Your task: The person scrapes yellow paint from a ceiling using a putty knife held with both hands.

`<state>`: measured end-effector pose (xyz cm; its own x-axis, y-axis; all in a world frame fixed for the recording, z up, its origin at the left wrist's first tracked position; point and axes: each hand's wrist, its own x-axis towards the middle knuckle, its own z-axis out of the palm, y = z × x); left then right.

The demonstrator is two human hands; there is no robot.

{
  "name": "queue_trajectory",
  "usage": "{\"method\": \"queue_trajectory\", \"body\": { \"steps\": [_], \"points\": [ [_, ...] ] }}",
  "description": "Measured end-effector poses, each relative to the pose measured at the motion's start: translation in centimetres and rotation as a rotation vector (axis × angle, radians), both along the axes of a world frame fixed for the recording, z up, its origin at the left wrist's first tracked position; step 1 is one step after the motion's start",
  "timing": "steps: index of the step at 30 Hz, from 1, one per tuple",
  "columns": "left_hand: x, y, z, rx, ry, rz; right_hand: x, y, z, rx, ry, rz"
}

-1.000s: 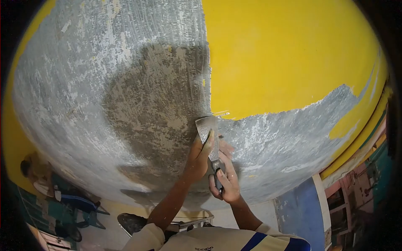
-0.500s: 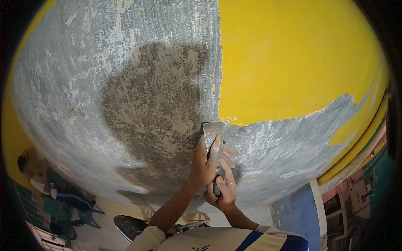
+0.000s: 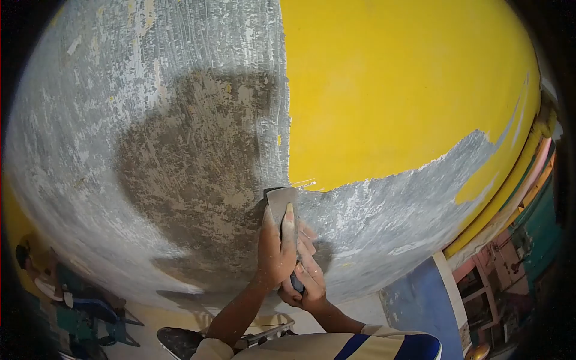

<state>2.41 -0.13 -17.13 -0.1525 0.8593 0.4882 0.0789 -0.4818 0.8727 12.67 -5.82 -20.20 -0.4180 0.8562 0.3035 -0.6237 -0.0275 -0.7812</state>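
Observation:
My two hands hold a scraper with a wide metal blade (image 3: 281,199) and a dark handle (image 3: 296,284). Its blade edge is at the wall's scraped grey surface, just below and left of the lower corner of the yellow paint (image 3: 390,96). My left hand (image 3: 275,255) presses along the blade, with one dusty finger stretched up its face. Lower down, my right hand (image 3: 313,287) is wrapped round the handle, its fingers partly behind the tool. A small strip of peeled or scratched paint (image 3: 305,183) shows beside the blade.
Left of the blade, the grey scraped wall (image 3: 72,132) carries a dark shadow. Below stand a metal frame (image 3: 273,330) and a dark shoe (image 3: 180,342). Another person (image 3: 48,282) sits at far left. A blue panel (image 3: 420,306) and pinkish shelving (image 3: 486,288) are at lower right.
The whole view has shifted, so wall, hands and scraper appear farther left and slightly lower. Against the paint corner the blade stays at nearly the same spot. Both hands keep their grip.

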Motion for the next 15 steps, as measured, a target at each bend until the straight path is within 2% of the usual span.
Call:
{"method": "queue_trajectory", "body": {
  "steps": [4, 6, 7, 9, 10, 13, 15],
  "points": [
    [0.0, -0.3, 0.3, -0.035, -0.01, -0.003, 0.2, 0.4, -1.8, -0.021, 0.009, -0.006],
    [0.3, -0.5, 0.7, 0.009, -0.01, 0.033, 0.7, 1.8, -2.9, 0.199, -0.21, -0.221],
    [0.4, -0.7, 0.8, 0.028, -0.011, 0.051, 0.8, 2.7, -3.3, 0.427, -0.408, -0.416],
    [0.3, -0.5, 0.1, 0.088, 0.088, 0.096, 0.6, 2.7, -3.3, 0.573, -0.543, -0.556],
    [0.3, -0.7, -0.2, 0.11, 0.141, 0.116, 0.4, 2.3, -3.0, 0.491, -0.483, -0.505],
    [0.5, -0.8, 2.5, -0.065, -0.02, 0.002, 0.1, 2.8, -2.3, 0.298, -0.32, -0.365],
    [0.5, -0.8, 2.4, -0.122, -0.017, -0.004, 0.1, 2.0, -1.5, 0.111, -0.107, -0.147]
  ]
}}
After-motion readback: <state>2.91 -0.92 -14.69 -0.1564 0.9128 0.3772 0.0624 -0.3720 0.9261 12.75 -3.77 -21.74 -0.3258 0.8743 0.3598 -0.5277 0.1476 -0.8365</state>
